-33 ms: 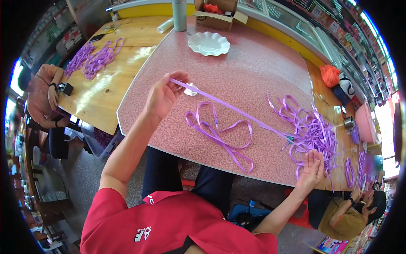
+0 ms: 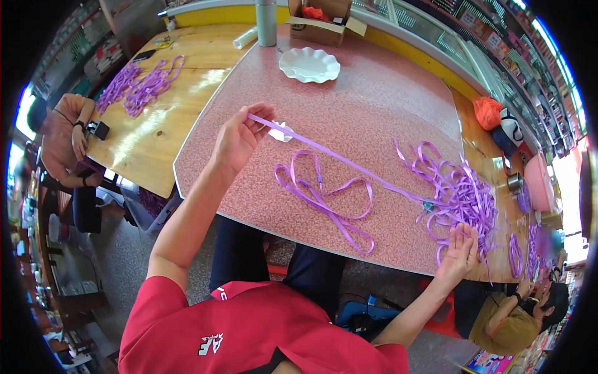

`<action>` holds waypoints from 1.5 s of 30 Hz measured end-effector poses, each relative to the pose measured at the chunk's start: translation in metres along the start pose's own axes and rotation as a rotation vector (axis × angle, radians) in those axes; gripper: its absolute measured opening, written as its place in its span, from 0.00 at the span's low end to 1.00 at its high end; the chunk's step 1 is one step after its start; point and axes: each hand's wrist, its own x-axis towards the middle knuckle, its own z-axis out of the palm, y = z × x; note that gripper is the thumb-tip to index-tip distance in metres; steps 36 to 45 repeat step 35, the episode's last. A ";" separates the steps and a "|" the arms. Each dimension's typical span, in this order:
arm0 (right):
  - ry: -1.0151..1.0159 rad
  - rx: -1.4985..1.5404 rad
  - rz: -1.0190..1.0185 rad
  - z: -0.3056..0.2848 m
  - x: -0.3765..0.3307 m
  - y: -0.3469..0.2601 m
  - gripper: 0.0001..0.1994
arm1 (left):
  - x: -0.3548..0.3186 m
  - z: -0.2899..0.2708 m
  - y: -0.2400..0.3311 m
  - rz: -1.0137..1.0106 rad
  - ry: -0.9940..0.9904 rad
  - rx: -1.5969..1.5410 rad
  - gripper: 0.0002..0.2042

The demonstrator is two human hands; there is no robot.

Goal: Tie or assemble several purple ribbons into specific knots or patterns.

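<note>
Left hand (image 2: pixel 240 138) is up above the pink speckled laminate surface (image 2: pixel 374 93), its grip pinching one end of a long flat purple satin ribbon (image 2: pixel 336 159) between thumb and fingertips. That ribbon runs taut and straight, slanting away to the person's right, raised off the surface for most of its length. Its far end reaches the tangled heap of purple ribbons (image 2: pixel 464 196) by the right edge of the surface. Right hand (image 2: pixel 460 254) sits at the near rim of that heap, palm turned up, fingers spread loosely, ribbon strands draped over and around the fingers; whether the grip actually pinches the taut strand, I cannot tell.

Under the stretched ribbon, a looped purple ribbon (image 2: pixel 324 193) lies flat on the surface in wide curls, between the two hands. Just beside the left hand's fingers, a small white piece (image 2: pixel 281 132) rests on the surface, partly behind the ribbon. Farther back, a white scalloped plate (image 2: pixel 309 64) sits alone, and beyond it an open brown cardboard box (image 2: pixel 324 15) next to a grey upright post (image 2: pixel 266 22). Off to the left, a wooden table (image 2: pixel 162 124) carries another bunch of purple ribbons (image 2: pixel 140 84), with a second person's forearm (image 2: pixel 62 134) near its edge.
</note>
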 end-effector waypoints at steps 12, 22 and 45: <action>0.061 0.396 -0.018 -0.090 0.031 0.011 0.19 | -0.003 0.050 -0.034 0.118 -0.106 0.215 0.20; -0.615 -0.609 -0.442 0.184 0.014 -0.009 0.11 | -0.057 0.140 -0.066 0.215 -0.623 0.974 0.16; -0.667 -0.269 0.069 0.205 0.024 0.045 0.08 | -0.032 0.128 -0.080 0.316 -0.601 1.024 0.10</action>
